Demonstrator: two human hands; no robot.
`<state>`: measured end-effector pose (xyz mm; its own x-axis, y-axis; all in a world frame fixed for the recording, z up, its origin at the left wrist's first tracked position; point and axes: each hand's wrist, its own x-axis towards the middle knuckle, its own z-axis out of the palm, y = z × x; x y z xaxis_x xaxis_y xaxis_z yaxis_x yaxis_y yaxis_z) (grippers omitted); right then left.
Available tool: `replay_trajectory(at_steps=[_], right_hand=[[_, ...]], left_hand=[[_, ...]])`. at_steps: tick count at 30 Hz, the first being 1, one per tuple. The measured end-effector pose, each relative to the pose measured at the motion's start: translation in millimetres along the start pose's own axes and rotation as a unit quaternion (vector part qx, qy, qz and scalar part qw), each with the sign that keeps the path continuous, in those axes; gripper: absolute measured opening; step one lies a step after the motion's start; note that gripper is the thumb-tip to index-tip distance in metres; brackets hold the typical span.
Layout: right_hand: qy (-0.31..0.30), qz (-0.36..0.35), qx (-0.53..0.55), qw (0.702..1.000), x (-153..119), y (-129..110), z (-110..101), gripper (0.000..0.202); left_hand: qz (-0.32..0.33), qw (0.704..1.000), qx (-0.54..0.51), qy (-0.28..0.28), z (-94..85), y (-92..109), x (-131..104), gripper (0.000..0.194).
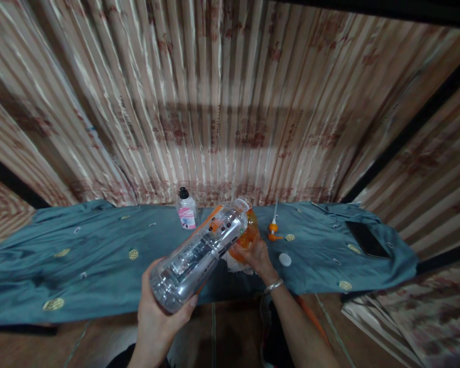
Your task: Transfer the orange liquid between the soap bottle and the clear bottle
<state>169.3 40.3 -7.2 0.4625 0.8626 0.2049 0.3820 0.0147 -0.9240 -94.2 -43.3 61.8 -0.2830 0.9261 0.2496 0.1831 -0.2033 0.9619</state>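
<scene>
My left hand (159, 312) is closed round the base of a clear plastic bottle (201, 255) with a silver and orange label. This bottle is tilted, its open mouth up and to the right, close to an orange bottle (249, 232). Around the orange bottle my right hand (256, 254) is closed, a bracelet on the wrist. White tissue (237, 265) lies under it. Whether liquid passes between the two bottles I cannot tell. An orange pump top (273, 230) with a clear tube and a white round cap (284, 259) lie right of my right hand.
A clear bottle (187, 212) with a pink label and black cap stands at the back left. A dark phone (367, 239) lies at the right end of the teal cloth (111, 255). Striped curtains (214, 102) hang behind and beside the table, with dark frame bars (414, 122).
</scene>
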Motion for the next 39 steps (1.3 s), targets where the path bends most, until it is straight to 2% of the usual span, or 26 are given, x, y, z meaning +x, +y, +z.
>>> replay_trajectory(at_steps=[14, 18, 27, 33, 39], right_hand=[[-0.005, 0.006, 0.014, 1.000, 1.0, -0.3, -0.1, 0.064], [-0.018, 0.006, 0.016, 1.000, 1.1, 2.4, -0.5, 0.061], [-0.007, -0.016, 0.005, 1.000, -0.1, 1.4, -1.1, 0.057], [0.007, -0.008, -0.003, 1.000, 0.3, 5.9, 1.2, 0.067], [-0.015, -0.009, -0.006, 1.000, 0.4, 7.4, -0.4, 0.073]], left_hand=[[-0.002, 1.000, -0.007, 0.000, -0.6, -2.6, 0.0, 0.085], [-0.010, 1.000, -0.009, -0.001, -1.3, -4.3, 0.9, 0.086], [-0.021, 1.000, -0.022, -0.005, -2.5, -1.4, 0.8, 0.087], [-0.030, 0.999, -0.028, -0.007, -3.7, 1.1, 2.2, 0.095], [-0.017, 1.000, -0.022, -0.006, -2.0, 0.8, 1.8, 0.092]])
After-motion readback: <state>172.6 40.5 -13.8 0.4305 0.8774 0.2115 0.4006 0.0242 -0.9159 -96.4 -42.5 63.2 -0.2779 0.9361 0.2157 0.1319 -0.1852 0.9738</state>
